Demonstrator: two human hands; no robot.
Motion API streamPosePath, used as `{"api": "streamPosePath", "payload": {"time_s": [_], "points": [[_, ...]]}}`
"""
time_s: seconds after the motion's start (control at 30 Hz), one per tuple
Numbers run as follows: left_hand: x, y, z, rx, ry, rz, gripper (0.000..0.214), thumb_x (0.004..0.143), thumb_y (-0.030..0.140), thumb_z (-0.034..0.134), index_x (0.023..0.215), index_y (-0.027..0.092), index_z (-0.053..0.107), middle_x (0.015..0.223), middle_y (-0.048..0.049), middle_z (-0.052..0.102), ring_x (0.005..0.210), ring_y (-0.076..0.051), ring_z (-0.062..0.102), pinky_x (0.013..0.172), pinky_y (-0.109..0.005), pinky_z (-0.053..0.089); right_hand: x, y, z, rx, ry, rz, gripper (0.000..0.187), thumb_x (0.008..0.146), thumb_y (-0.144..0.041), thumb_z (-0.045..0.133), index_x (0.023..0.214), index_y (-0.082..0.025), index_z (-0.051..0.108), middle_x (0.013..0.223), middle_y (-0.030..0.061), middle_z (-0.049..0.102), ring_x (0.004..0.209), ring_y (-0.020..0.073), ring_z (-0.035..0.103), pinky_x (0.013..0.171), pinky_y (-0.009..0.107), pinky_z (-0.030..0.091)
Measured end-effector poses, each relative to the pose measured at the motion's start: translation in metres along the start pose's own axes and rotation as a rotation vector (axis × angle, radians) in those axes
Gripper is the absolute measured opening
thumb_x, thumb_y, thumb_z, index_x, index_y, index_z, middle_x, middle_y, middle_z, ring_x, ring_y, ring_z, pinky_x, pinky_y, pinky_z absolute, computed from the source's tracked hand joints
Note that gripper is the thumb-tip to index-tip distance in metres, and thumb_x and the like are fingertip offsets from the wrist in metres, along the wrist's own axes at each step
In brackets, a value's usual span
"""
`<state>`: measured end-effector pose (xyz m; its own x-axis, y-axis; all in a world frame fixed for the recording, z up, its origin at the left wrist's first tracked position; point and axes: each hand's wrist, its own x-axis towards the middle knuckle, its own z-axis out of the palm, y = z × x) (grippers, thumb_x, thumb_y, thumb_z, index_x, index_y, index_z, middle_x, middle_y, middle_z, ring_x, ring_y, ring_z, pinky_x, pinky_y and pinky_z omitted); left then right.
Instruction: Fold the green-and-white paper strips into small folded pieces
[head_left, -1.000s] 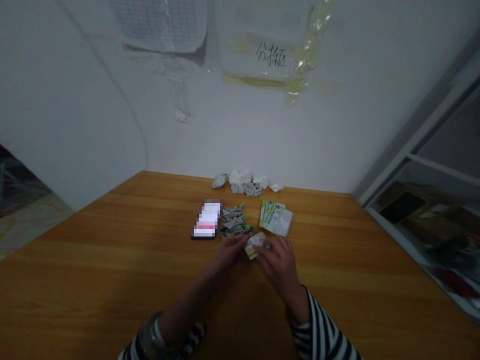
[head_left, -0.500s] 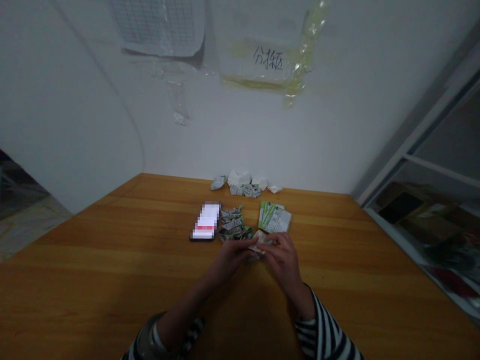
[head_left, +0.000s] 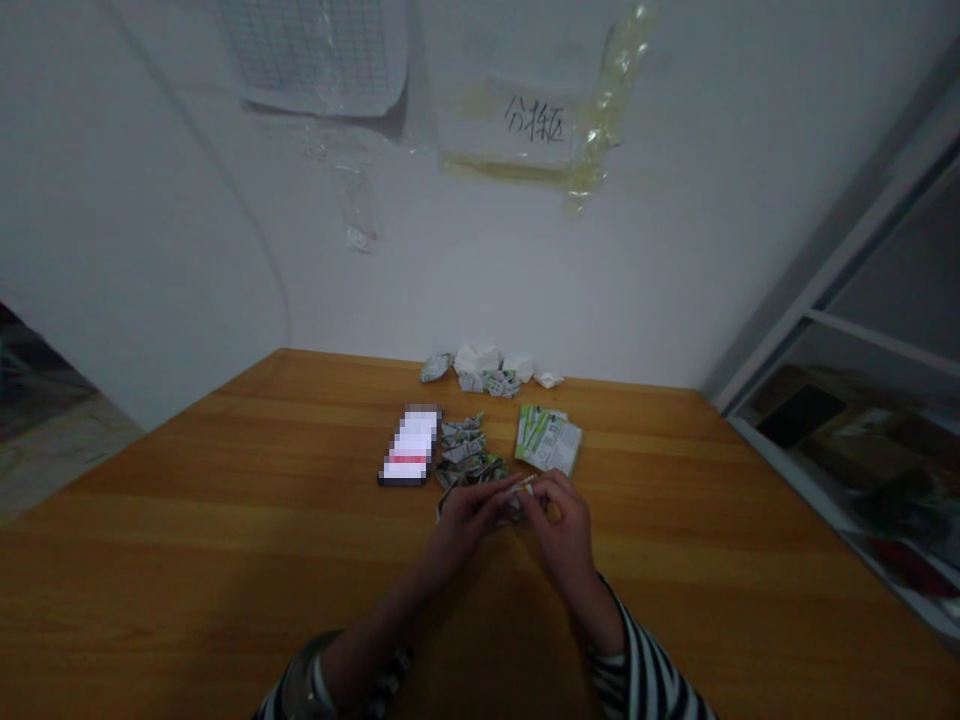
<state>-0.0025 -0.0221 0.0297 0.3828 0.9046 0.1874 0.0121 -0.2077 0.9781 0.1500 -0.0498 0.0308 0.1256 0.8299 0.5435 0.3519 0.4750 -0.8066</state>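
Both hands meet over the near middle of the table around a small printed paper piece [head_left: 520, 490], mostly covered by the fingers. My left hand [head_left: 466, 518] pinches its left side, fingers stretched toward the right. From the other side my right hand [head_left: 561, 522] pinches the paper between thumb and fingertips. Just beyond the left hand lie several folded printed papers [head_left: 466, 450] in a row. Flat green-and-white printed cards [head_left: 553, 440] lie stacked and fanned past the right hand.
A phone [head_left: 411, 445] with a lit, blurred screen lies left of the folded papers. Crumpled papers [head_left: 487, 370] sit along the table's back edge against the wall. To the right stands a shelf [head_left: 885, 350] with boxes. Taped sheets [head_left: 534, 120] hang on the wall.
The paper between my hands has tilted or folded, and less of its face shows. My right hand has shifted slightly left and down. Other things stay in place.
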Motion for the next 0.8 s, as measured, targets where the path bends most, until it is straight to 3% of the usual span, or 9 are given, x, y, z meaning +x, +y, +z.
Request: {"api": "streamPosePath", "payload": {"time_s": [0.3, 0.47, 0.8], "points": [[-0.003, 0.008, 0.012, -0.123, 0.085, -0.050, 0.032, 0.083, 0.036, 0.060, 0.105, 0.017, 0.073, 0.092, -0.0050, 0.076, 0.083, -0.022, 0.069, 0.074, -0.029, 0.054, -0.001, 0.005, 0.003, -0.019, 0.096, 0.035, 0.018, 0.082, -0.021, 0.064, 0.065, -0.019, 0.060, 0.072, -0.0011, 0.050, 0.070, 0.0157, 0.051, 0.066, 0.027, 0.040], [-0.003, 0.006, 0.014, -0.122, 0.191, -0.082, 0.028, 0.079, 0.034, 0.065, 0.099, 0.016, 0.074, 0.095, -0.0061, 0.076, 0.087, -0.024, 0.069, 0.077, -0.029, 0.054, -0.002, 0.008, 0.005, 0.006, 0.152, 0.097, 0.017, 0.078, -0.021, 0.067, 0.064, -0.019, 0.058, 0.076, -0.0008, 0.050, 0.075, 0.0164, 0.051, 0.071, 0.028, 0.040], [-0.001, -0.001, 0.013, -0.129, 0.218, -0.086, 0.029, 0.079, 0.036, 0.064, 0.098, 0.016, 0.074, 0.096, -0.0076, 0.076, 0.087, -0.025, 0.070, 0.076, -0.032, 0.056, -0.007, 0.019, 0.012, 0.136, 0.141, 0.141, 0.017, 0.080, -0.024, 0.064, 0.067, -0.019, 0.056, 0.079, -0.0001, 0.050, 0.077, 0.0169, 0.051, 0.072, 0.029, 0.042]]}}
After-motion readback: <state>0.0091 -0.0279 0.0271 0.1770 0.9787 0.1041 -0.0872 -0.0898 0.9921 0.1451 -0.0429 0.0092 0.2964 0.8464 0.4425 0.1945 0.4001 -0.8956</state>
